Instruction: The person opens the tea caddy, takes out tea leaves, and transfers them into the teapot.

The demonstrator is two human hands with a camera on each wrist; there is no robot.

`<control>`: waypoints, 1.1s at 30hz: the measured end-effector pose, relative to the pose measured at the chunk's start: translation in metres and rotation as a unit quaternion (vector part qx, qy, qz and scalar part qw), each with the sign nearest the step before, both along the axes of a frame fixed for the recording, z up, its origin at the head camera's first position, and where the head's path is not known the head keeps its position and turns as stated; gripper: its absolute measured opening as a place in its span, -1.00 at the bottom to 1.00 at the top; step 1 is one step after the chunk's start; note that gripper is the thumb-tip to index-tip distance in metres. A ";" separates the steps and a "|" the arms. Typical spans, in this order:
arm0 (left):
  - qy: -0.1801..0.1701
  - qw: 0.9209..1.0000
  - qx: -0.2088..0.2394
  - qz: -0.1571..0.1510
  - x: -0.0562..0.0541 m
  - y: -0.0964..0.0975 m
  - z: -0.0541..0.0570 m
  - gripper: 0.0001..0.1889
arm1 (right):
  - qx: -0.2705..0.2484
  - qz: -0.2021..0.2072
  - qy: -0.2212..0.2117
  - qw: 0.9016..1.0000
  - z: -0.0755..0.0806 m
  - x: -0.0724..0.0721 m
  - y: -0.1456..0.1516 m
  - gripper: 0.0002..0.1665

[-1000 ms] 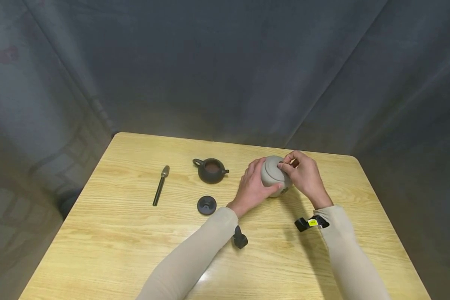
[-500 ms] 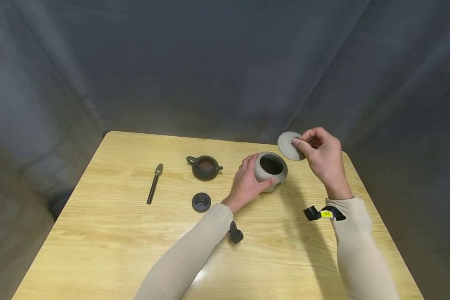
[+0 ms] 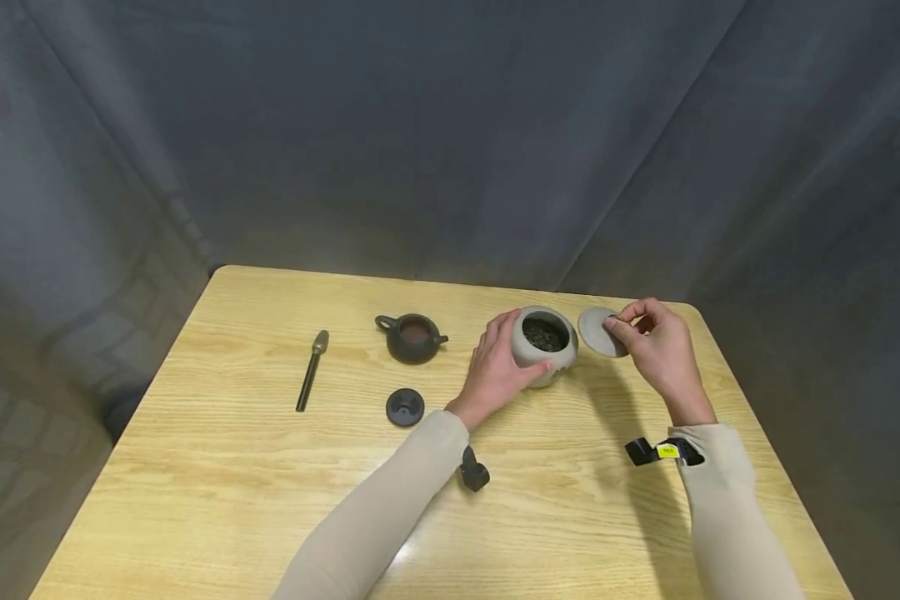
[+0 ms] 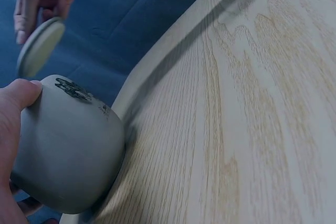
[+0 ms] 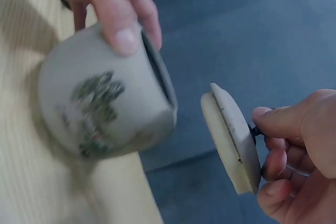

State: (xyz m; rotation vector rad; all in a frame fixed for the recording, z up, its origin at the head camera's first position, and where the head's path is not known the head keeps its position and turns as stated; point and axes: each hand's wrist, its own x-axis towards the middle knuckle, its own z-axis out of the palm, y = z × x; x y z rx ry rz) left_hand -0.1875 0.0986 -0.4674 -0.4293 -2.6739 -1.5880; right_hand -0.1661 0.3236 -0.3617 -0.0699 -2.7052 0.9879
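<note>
Beside the jar (image 3: 558,360), the held lid (image 3: 597,332) is lower now.

Wooden table (image 3: 555,517), slim tool (image 3: 312,371), teapot (image 3: 412,352), dark lid (image 3: 405,407), grey jar (image 3: 560,359)

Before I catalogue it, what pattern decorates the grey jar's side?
The grey jar bears a dark green, plant-like design, showing best in the right wrist view.
</note>
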 end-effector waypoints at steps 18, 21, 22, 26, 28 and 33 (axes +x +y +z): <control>0.000 1.000 0.004 0.000 0.002 -0.001 -0.001 0.02 | -0.007 -0.039 -0.074 0.996 -0.050 0.000 0.035 -0.72; 0.001 1.000 0.002 0.000 0.001 -0.001 -0.003 0.02 | -0.005 -0.045 -0.077 0.996 -0.057 -0.001 0.040 -0.73; 0.001 1.000 -0.001 0.000 0.002 0.000 -0.003 0.02 | -0.004 -0.046 -0.078 0.996 -0.059 0.000 0.042 -0.73; 0.002 1.000 -0.007 -0.001 0.001 0.001 -0.003 0.03 | 0.001 -0.050 -0.077 0.996 -0.067 0.000 0.047 -0.74; 0.001 1.000 -0.009 0.000 0.001 0.001 -0.003 0.03 | 0.004 -0.051 -0.079 0.996 -0.070 -0.001 0.048 -0.75; -0.001 1.000 -0.008 0.000 0.000 -0.001 -0.002 0.03 | 0.006 -0.052 -0.093 0.994 -0.077 -0.004 0.051 -0.74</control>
